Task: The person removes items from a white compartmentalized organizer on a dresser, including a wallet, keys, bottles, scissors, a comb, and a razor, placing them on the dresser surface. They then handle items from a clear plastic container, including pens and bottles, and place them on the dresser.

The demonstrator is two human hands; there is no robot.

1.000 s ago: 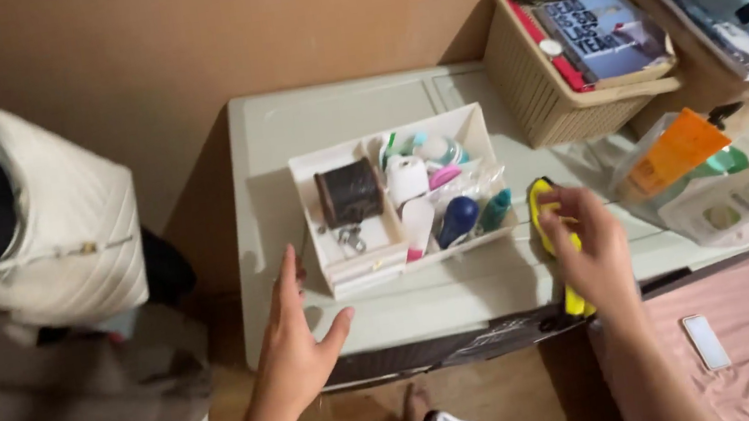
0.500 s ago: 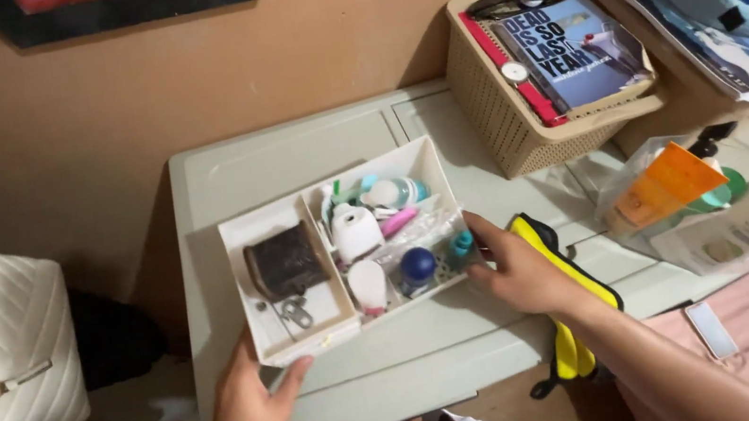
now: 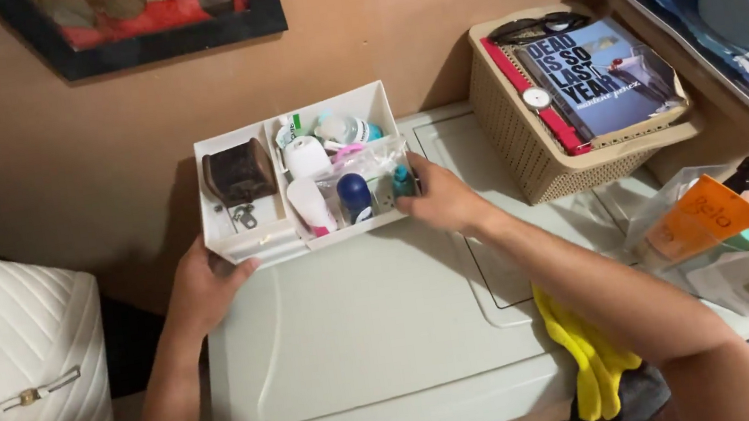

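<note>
At the far edge of the pale grey plastic worktop (image 3: 390, 332), near the wall, sits the white divided plastic organiser tray (image 3: 250, 245), full of small toiletries. The left hand (image 3: 203, 289) is clamped on its left front corner, and the right hand (image 3: 440, 200) grips its right side. A yellow cloth (image 3: 592, 355) lies near the right forearm.

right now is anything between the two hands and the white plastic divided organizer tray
Nothing visible. The left hand grips the white plastic divided organizer tray at its near left corner, and the right hand holds its right end. Both touch it directly.
</note>
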